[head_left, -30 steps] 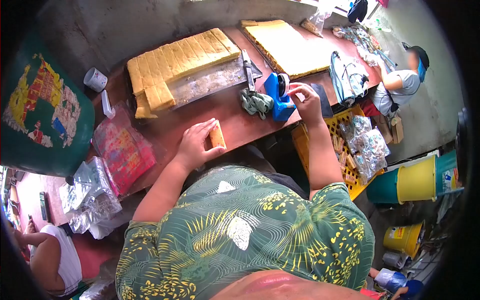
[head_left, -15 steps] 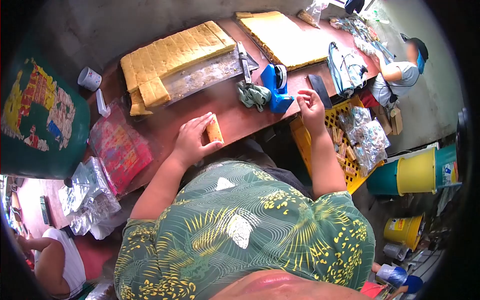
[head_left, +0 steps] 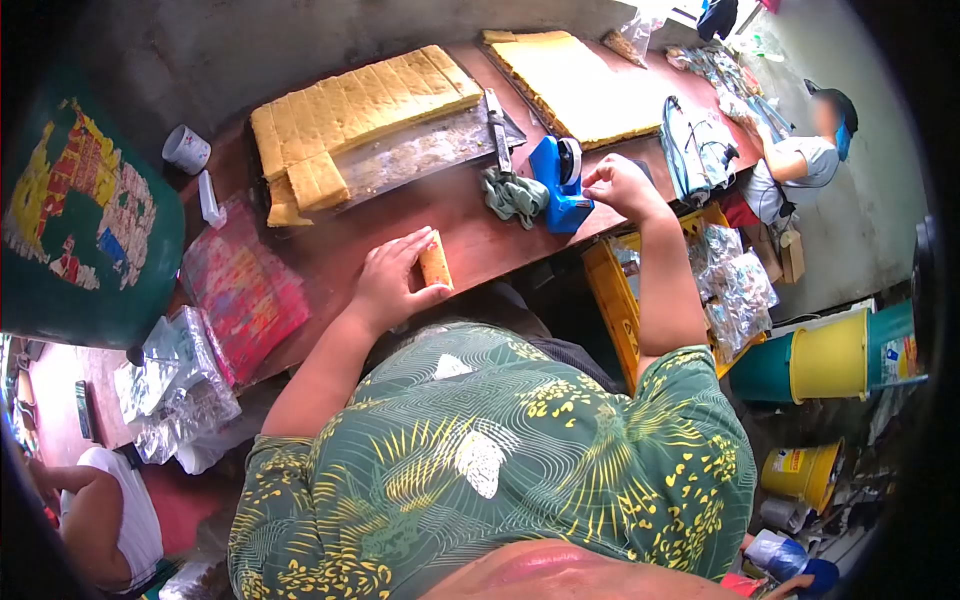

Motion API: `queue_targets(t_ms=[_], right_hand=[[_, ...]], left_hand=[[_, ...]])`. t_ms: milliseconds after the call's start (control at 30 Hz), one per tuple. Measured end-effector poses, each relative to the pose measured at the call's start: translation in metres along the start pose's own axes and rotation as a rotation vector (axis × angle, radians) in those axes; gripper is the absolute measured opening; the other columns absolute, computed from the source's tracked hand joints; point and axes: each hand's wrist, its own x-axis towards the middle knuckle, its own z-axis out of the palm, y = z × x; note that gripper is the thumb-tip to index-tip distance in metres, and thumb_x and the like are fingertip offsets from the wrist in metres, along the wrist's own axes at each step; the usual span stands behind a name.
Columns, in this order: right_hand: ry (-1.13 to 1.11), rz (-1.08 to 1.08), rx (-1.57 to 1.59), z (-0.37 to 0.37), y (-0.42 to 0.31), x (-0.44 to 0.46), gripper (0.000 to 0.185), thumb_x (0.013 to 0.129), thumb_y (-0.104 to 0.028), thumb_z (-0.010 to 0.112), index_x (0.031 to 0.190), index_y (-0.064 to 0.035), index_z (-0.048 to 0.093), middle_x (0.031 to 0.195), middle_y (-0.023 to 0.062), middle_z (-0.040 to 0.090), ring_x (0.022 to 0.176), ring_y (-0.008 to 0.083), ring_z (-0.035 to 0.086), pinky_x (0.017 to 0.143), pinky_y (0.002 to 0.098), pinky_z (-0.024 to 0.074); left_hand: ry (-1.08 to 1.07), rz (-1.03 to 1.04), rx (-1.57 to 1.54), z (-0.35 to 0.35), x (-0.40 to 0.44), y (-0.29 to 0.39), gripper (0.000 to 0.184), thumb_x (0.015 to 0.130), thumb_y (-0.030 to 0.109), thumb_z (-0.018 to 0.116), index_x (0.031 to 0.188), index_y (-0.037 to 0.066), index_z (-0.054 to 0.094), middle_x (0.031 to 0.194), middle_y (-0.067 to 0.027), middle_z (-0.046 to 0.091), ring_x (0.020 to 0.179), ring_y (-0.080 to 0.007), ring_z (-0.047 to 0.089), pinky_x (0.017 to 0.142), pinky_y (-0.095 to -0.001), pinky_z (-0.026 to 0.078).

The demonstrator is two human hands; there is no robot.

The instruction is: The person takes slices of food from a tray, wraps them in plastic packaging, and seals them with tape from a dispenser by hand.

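Note:
My left hand (head_left: pixel 392 278) is curled round a small rectangular piece of cake (head_left: pixel 436 263) at the table's near edge, fingers at its far end and thumb at its near end. Whether it is wrapped is hard to see. At the blue tape dispenser (head_left: pixel 562 190), my right hand (head_left: pixel 622 190) pinches its thumb and fingers together by the front end. Anything thin between those fingertips is too small to make out. A grey-green cloth (head_left: pixel 513 196) lies against the dispenser, with a knife (head_left: pixel 497 130) beyond it.
Sliced sheet cake (head_left: pixel 365 105) rests on a tray at the back; another cake slab (head_left: pixel 580 85) lies to its right. A yellow crate (head_left: pixel 612 300) with plastic packs stands below right. Plastic sheets (head_left: pixel 245 285) lie left. A person (head_left: pixel 800 160) works at the far right, another (head_left: pixel 105 510) lower left.
My right hand has moved left and slightly up to the tape dispenser, its fingers closing into a pinch. My left hand keeps its hold on the cake.

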Motion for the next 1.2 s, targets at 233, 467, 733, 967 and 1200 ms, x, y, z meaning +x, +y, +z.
queue_targets(t_ms=[233, 467, 733, 967, 1200], right_hand=[[-0.352, 0.058, 0.022, 0.001, 0.016, 0.035, 0.022, 0.084, -0.014, 0.08, 0.104, -0.0065, 0.081, 0.096, 0.0128, 0.079, 0.091, 0.0211, 0.075, 0.086, 0.0361, 0.0572], [-0.128, -0.067, 0.083, 0.007, 0.012, 0.023, 0.009, 0.088, -0.012, 0.075, 0.092, -0.0033, 0.077, 0.093, 0.0151, 0.073, 0.091, 0.0284, 0.07, 0.084, 0.0397, 0.0556], [0.091, -0.156, 0.074, -0.022, -0.032, -0.048, 0.004, 0.092, -0.005, 0.069, 0.092, -0.0014, 0.069, 0.096, 0.0127, 0.063, 0.091, 0.0296, 0.065, 0.08, 0.0373, 0.0542], [-0.019, 0.066, 0.664, 0.053, -0.002, -0.077, 0.004, 0.095, -0.004, 0.07, 0.097, -0.0029, 0.067, 0.097, 0.0041, 0.065, 0.089, 0.0132, 0.062, 0.084, 0.0275, 0.0522], [0.177, 0.158, 1.278, 0.08, -0.018, -0.084, 0.006, 0.098, -0.009, 0.07, 0.098, -0.0046, 0.066, 0.096, 0.0032, 0.068, 0.091, 0.0114, 0.064, 0.086, 0.0261, 0.0525]], left_hand=[[-0.003, -0.004, -0.016, 0.0, -0.001, -0.003, 0.088, 0.08, 0.06, 0.077, 0.147, 0.007, 0.054, 0.153, -0.0123, 0.054, 0.142, -0.0295, 0.049, 0.118, -0.0453, 0.033], [0.012, 0.016, -0.01, 0.001, -0.002, -0.005, 0.09, 0.081, 0.06, 0.077, 0.148, 0.006, 0.053, 0.153, -0.0126, 0.053, 0.142, -0.0303, 0.048, 0.119, -0.0455, 0.032], [0.001, 0.009, -0.017, 0.0, 0.0, -0.004, 0.09, 0.08, 0.061, 0.077, 0.147, 0.006, 0.054, 0.152, -0.0135, 0.054, 0.14, -0.0306, 0.049, 0.118, -0.0456, 0.032], [-0.003, 0.013, -0.019, 0.0, 0.001, -0.003, 0.088, 0.081, 0.06, 0.076, 0.146, 0.005, 0.055, 0.152, -0.0131, 0.054, 0.14, -0.0303, 0.049, 0.118, -0.0454, 0.033], [-0.01, 0.008, -0.008, -0.001, 0.0, -0.001, 0.087, 0.082, 0.059, 0.076, 0.147, 0.005, 0.054, 0.153, -0.0135, 0.053, 0.141, -0.0306, 0.049, 0.119, -0.0452, 0.032]])
